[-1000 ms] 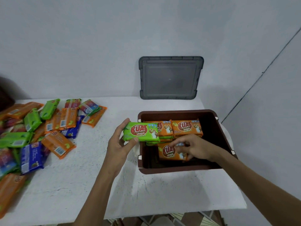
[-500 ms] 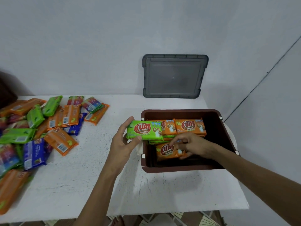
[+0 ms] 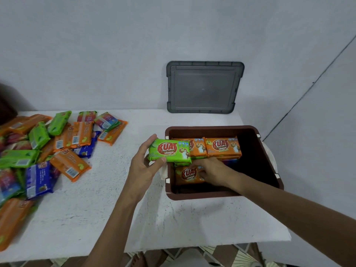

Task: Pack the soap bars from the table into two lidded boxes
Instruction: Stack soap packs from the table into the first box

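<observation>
A brown box (image 3: 269,162) stands open on the white table (image 3: 134,218), with several orange soap bars (image 3: 223,146) packed along its far side. My left hand (image 3: 143,166) grips a green soap bar (image 3: 169,150) over the box's left rim. My right hand (image 3: 213,170) reaches into the box and its fingers hold an orange soap bar (image 3: 187,175) lying near the front left corner. A loose pile of soap bars (image 3: 48,147) in orange, green, blue and red wrappers covers the table's left side.
A grey lid (image 3: 204,88) leans upright against the wall behind the box. The table's front edge runs just below my forearms, with patterned floor (image 3: 221,255) beneath. A dark object (image 3: 5,105) sits at the far left edge.
My right hand has slid the orange bar slightly left inside the box. My left hand with the green bar has stayed over the rim. The camera has shifted a little.
</observation>
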